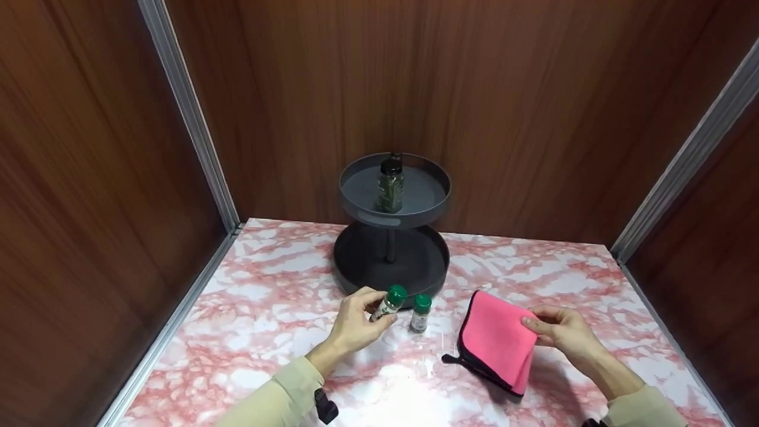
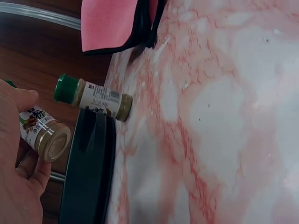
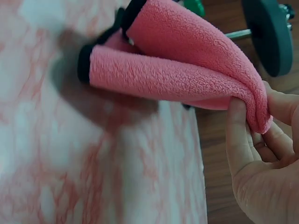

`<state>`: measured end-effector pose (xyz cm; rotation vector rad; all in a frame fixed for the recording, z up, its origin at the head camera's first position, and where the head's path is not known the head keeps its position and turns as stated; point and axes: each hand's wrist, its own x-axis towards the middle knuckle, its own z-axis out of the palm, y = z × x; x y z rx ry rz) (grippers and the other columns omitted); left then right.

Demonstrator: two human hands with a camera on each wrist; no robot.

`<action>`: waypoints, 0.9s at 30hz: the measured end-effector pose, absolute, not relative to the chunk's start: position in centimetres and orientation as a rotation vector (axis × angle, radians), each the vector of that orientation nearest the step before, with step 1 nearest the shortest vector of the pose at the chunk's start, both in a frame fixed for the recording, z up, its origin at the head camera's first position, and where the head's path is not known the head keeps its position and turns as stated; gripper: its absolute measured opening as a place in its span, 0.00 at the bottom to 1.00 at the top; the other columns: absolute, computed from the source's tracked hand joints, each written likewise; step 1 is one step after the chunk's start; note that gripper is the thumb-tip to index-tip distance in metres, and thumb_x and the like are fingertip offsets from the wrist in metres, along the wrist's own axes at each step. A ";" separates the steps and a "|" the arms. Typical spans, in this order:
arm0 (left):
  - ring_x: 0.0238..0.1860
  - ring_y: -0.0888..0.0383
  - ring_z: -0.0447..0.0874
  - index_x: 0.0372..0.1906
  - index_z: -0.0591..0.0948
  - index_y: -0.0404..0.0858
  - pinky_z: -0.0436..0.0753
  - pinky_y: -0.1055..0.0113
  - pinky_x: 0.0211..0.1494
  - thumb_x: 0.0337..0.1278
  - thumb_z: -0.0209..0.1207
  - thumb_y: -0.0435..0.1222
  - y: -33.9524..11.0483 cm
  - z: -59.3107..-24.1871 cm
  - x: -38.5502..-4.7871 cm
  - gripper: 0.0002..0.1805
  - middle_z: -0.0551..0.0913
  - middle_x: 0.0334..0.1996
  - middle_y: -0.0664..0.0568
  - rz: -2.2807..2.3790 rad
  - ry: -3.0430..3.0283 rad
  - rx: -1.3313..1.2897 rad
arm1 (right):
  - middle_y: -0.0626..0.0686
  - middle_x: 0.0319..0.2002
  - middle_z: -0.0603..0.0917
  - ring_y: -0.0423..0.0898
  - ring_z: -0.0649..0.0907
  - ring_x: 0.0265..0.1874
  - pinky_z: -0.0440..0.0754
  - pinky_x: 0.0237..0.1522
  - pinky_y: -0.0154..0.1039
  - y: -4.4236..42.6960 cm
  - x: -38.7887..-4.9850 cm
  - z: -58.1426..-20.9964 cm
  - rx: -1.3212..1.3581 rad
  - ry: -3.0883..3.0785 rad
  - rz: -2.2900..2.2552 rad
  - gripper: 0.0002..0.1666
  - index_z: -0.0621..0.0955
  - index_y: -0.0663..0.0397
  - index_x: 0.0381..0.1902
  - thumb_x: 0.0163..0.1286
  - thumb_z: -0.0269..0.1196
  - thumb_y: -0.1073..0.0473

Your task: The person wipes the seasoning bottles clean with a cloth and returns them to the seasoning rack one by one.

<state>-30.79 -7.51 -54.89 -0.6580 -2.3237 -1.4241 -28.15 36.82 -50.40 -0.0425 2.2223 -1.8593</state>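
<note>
My left hand (image 1: 356, 323) grips a small green-capped spice jar (image 1: 388, 302), tilted and raised off the table in the left wrist view, where its round base (image 2: 55, 144) shows. Just right of it, a second green-capped spice jar (image 1: 420, 314) stands upright on the table. My right hand (image 1: 566, 335) pinches one corner of a folded pink cloth (image 1: 498, 338) with black edging and a small black tab. Seen from the right wrist, the fuzzy cloth (image 3: 177, 74) hangs in folds from the fingers and thumb.
Behind the jars stands a black two-tier round shelf (image 1: 350, 261). On its upper tier are a black-capped jar of green herbs (image 1: 390, 190) and another dark cap (image 1: 396, 156) behind it. Wood-grain panels (image 1: 296, 107) enclose the pink marbled table (image 1: 267, 332) at the back and both sides.
</note>
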 end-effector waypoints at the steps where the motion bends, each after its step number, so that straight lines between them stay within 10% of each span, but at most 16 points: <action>1: 0.41 0.57 0.90 0.55 0.93 0.36 0.93 0.61 0.47 0.58 0.79 0.34 -7.4 -54.8 -30.7 0.19 0.92 0.44 0.48 -1.417 -2.325 -0.665 | 0.40 0.45 0.92 0.36 0.93 0.44 0.95 0.50 0.36 36.7 -28.0 -50.2 -0.048 2.203 -1.879 0.10 0.89 0.55 0.57 0.84 0.68 0.59; 16: 0.38 0.61 0.89 0.49 0.95 0.41 0.92 0.59 0.41 0.53 0.78 0.34 -3.8 -51.8 -29.3 0.16 0.94 0.41 0.50 -1.249 -2.249 -0.734 | 0.42 0.39 0.89 0.37 0.89 0.38 0.93 0.46 0.35 32.8 -25.8 -47.1 0.117 2.272 -2.097 0.05 0.88 0.53 0.51 0.83 0.67 0.62; 27: 0.37 0.63 0.86 0.52 0.96 0.40 0.78 0.84 0.42 0.52 0.80 0.36 0.1 -50.4 -28.3 0.20 0.94 0.38 0.50 -1.208 -2.275 -0.876 | 0.43 0.36 0.90 0.37 0.89 0.35 0.93 0.41 0.35 29.7 -25.2 -45.9 0.117 2.443 -2.148 0.11 0.88 0.64 0.56 0.81 0.69 0.63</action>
